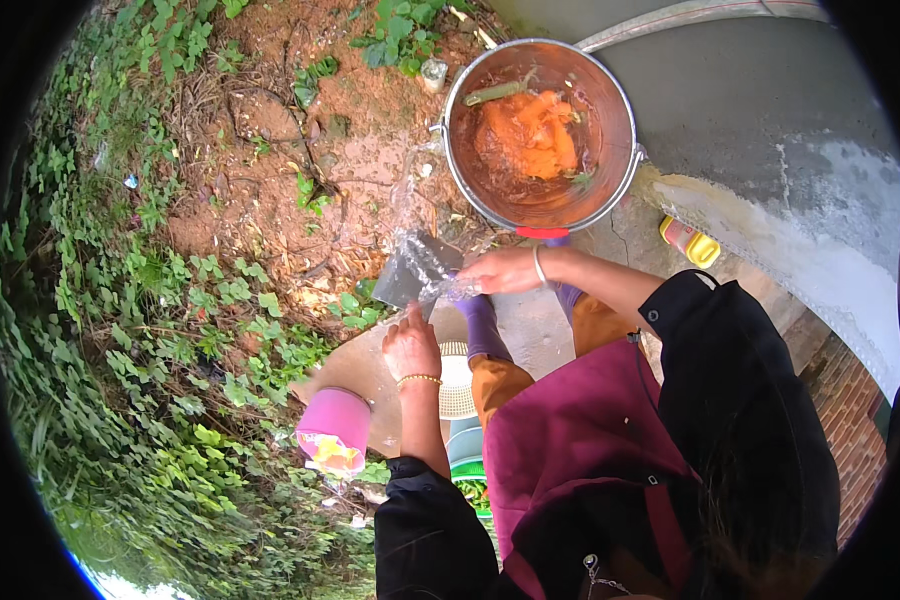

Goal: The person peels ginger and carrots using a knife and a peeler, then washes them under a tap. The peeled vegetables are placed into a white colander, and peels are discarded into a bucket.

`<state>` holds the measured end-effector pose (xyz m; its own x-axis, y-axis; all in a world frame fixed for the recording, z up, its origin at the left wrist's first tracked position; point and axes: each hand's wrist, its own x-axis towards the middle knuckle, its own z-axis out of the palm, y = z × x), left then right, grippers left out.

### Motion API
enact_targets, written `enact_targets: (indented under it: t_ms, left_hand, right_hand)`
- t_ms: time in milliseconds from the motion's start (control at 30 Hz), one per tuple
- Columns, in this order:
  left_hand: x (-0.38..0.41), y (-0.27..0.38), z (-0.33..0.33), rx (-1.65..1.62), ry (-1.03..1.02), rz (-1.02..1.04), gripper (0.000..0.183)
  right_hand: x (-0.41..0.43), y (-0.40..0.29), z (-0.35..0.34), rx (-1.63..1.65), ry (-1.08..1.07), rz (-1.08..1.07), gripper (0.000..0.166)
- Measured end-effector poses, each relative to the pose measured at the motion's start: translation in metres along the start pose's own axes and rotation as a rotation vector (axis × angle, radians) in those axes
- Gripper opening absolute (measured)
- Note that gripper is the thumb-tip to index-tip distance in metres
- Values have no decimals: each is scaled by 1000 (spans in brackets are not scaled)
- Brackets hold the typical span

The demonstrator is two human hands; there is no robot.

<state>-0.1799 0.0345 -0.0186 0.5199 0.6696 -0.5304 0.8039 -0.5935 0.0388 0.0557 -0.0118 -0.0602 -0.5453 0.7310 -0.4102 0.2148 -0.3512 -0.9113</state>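
My left hand (414, 346) grips the lower end of a broad, dark grey cleaver-like blade (412, 271); its handle is hidden in my fingers. Clear water splashes over the blade and past its far edge. Beside the blade's right side is my right hand (504, 271), fingers stretched towards it with water around the tips and nothing visible in the hand. Just beyond stands a metal bucket (616, 161) with a wire handle. Inside it lie a wet orange pulpy mass (536, 135) and a green stalk-like piece (495, 93).
A pink bucket (339, 411) lies to the left by leafy plants (195, 330). Near my feet are a cream plastic colander (456, 379) and a green basket (469, 470) holding green vegetables. To the right lies a yellow-capped container (690, 241); a pale hose (682, 16) runs behind.
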Motion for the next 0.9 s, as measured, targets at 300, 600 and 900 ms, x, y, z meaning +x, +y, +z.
enact_targets:
  t_ms: [300, 600, 900]
  left_hand:
    - [-82, -34, -139, -179, -96, -157, 48]
    - [-170, -122, -184, -1040, -74, -204, 48]
    - [-194, -170, -181, -1463, -395, 99, 40]
  right_hand:
    - [-157, -191, -5, 30, 736, 26, 47]
    - [-469, -336, 131, 432, 1648, -88, 49]
    - [-631, -387, 417, -270, 2547, -2255, 37]
